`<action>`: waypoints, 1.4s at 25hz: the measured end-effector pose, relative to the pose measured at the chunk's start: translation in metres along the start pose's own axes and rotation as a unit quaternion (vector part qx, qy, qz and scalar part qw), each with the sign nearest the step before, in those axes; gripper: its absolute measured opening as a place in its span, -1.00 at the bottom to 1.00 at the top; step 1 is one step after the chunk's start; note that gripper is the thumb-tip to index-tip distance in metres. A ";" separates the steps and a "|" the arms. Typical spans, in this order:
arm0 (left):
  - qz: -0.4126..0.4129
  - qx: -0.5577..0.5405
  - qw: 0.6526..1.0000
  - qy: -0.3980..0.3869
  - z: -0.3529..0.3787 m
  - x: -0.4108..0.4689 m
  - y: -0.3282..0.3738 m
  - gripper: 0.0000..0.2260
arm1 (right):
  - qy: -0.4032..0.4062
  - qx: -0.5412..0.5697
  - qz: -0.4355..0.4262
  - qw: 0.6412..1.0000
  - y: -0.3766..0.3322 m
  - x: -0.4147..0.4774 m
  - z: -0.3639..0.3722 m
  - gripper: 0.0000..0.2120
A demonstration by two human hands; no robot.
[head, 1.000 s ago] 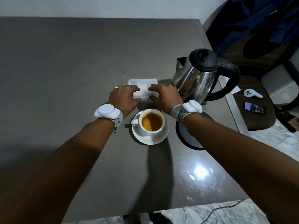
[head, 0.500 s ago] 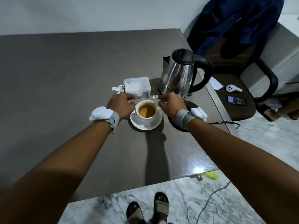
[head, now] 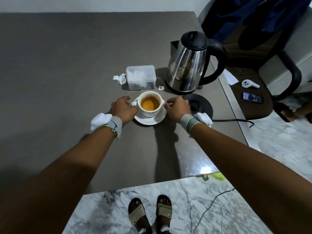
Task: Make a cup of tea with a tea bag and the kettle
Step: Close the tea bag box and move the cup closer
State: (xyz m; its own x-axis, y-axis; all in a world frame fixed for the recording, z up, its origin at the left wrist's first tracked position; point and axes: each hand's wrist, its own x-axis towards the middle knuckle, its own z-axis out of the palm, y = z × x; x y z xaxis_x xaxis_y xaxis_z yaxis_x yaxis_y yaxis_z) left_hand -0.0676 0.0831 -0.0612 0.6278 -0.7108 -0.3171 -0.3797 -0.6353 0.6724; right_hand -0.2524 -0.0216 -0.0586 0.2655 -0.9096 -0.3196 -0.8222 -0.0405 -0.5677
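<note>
A white cup point(head: 150, 110) of amber tea stands on a white saucer point(head: 148, 120) near the table's right side. My left hand point(head: 124, 109) curls around the saucer's left edge, beside the cup's handle. My right hand point(head: 177, 108) grips the saucer's right edge. The steel kettle point(head: 187, 65) with its black lid and handle stands on the table behind the cup, off its round black base point(head: 200, 105). A clear box of tea bags point(head: 141, 77) sits left of the kettle. A tea bag tag point(head: 161, 88) on a string lies between them.
A torn tea bag wrapper point(head: 119, 78) lies left of the box. The base's cable point(head: 236, 120) runs off the table's right edge. A chair point(head: 249, 92) to the right holds a phone point(head: 252, 97) and a white device point(head: 249, 83). My sandalled feet point(head: 150, 215) stand below the table's near edge.
Both hands left the box of tea bags and drew back to the two sides of the saucer. The view pulled away, and the floor and my feet came into sight.
</note>
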 end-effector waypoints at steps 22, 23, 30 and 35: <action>-0.079 -0.134 0.988 -0.005 0.024 0.006 -0.024 -0.66 | -0.033 0.156 0.042 0.986 0.015 0.000 0.026 -0.86; -0.080 -0.136 0.987 -0.004 0.023 0.006 -0.023 -0.67 | -0.033 0.162 0.044 0.985 0.016 0.001 0.026 -0.86; -0.093 -0.129 0.987 0.012 0.022 0.006 -0.026 -0.71 | -0.035 0.194 0.043 0.980 0.018 0.001 0.031 -0.90; -0.090 -0.121 0.988 0.034 0.011 -0.002 -0.028 -0.78 | -0.045 0.194 0.029 0.979 0.011 -0.004 0.033 -0.89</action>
State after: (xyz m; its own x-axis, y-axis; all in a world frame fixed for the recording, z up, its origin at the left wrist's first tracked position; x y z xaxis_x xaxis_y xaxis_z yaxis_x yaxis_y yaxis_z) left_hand -0.0664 0.0991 -0.0868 0.7169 -0.5667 -0.4060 -0.0904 -0.6531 0.7519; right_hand -0.2465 -0.0044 -0.0886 0.2825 -0.8646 -0.4156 -0.5881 0.1861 -0.7871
